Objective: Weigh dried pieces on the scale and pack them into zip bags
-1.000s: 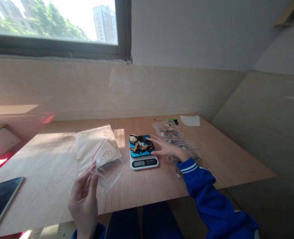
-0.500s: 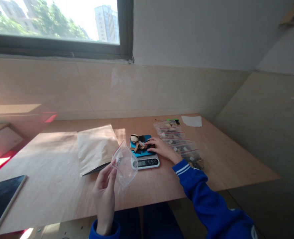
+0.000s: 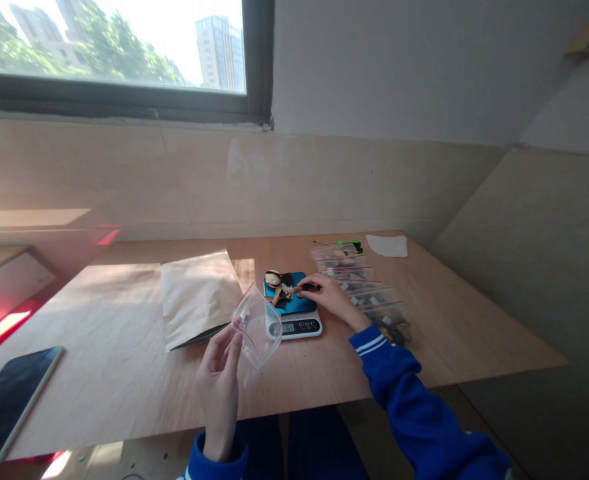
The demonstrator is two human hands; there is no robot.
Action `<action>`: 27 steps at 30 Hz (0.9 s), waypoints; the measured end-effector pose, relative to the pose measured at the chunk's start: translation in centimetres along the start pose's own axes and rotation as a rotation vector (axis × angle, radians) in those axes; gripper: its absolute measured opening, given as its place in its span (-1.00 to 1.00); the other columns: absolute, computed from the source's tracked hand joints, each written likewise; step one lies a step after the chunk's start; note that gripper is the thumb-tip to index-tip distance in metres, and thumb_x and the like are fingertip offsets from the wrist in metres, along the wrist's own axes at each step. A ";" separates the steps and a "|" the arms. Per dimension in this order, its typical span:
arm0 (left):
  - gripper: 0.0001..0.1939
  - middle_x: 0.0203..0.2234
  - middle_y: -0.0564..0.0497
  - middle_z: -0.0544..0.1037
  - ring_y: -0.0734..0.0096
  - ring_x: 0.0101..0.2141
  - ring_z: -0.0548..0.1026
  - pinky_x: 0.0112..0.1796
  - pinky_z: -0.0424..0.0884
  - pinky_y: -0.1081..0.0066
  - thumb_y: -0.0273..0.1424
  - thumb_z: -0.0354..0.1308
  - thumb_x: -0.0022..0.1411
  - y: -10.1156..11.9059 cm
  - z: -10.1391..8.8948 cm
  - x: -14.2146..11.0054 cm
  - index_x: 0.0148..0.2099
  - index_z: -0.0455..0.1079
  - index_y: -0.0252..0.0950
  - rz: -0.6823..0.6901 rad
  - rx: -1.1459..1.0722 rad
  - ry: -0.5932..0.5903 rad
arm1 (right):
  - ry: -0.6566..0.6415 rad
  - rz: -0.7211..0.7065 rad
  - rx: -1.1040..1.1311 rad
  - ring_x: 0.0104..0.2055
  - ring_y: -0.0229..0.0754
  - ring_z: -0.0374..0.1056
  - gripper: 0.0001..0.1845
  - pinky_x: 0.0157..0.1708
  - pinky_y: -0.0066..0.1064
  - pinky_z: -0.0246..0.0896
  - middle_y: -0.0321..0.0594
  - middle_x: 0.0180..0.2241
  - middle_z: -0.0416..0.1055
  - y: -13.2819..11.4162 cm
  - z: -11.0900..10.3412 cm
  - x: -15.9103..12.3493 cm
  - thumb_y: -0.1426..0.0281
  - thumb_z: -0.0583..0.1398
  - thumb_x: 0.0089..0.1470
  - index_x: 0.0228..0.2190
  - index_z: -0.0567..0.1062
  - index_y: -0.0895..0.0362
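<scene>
Left grip [image 3: 218, 387]: holding up a clear zip bag [image 3: 257, 327] with a red-lined seal. Right grip [image 3: 327, 297]: pinching a dark dried piece [image 3: 306, 287] above a blue tray [image 3: 294, 305] sitting on a digital scale [image 3: 294, 327], just beside more dried pieces [image 3: 276, 283]. Lying on the wooden worktop [image 3: 454, 320]: a row of filled zip bags [image 3: 359, 283], a paper envelope [image 3: 197, 300], a dark tablet [image 3: 9, 400].

Scale readout [image 3: 300, 326] too small to read, zip bags [image 3: 362, 283] contents unclear, tablet [image 3: 12, 400] cut off at L edge.
</scene>
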State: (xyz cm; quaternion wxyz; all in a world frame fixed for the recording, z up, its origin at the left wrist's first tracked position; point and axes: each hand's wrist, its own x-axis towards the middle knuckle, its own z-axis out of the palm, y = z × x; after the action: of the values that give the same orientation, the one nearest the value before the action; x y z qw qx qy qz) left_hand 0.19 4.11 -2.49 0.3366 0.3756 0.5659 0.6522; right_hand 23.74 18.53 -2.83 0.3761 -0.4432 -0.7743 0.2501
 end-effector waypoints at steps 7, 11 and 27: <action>-0.60 -0.09 -0.08 0.59 0.16 -0.02 0.50 0.01 0.39 0.23 -0.12 0.23 0.10 -0.7 0.7 0.1 -0.08 0.49 -0.24 0.000 0.016 -0.046 | -0.089 -0.270 -0.148 -0.06 -0.13 0.38 -0.89 -0.04 -0.27 0.28 -0.18 -0.18 0.48 -9.5 -1.9 -0.5 0.40 0.25 0.12 -0.26 0.55 0.08; -0.62 -0.11 -0.07 0.60 0.18 -0.05 0.52 -0.02 0.41 0.26 -0.14 0.24 0.11 -0.5 1.2 -0.3 -0.09 0.50 -0.25 0.029 0.009 -0.030 | -0.205 -0.429 -0.413 -0.01 -0.10 0.33 -0.81 0.01 -0.24 0.25 -0.16 -0.12 0.45 -14.5 -0.6 -0.7 0.49 0.23 0.12 -0.20 0.53 0.08; -0.62 -0.14 -0.07 0.61 0.22 -0.10 0.54 -0.01 0.39 0.24 -0.16 0.24 0.13 -1.1 -0.4 -0.1 -0.06 0.49 -0.26 -0.051 -0.125 0.037 | -0.064 0.054 -0.366 -0.04 -0.03 0.29 -0.82 0.02 -0.14 0.17 -0.09 -0.21 0.39 -1.0 0.4 -0.1 0.37 0.22 0.12 -0.21 0.55 0.13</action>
State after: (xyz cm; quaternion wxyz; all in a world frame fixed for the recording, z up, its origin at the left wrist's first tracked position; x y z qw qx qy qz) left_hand -0.15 3.99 -3.61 0.3654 0.3270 0.5397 0.6843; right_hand 22.96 17.99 -2.42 0.2574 -0.5167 -0.8062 0.1293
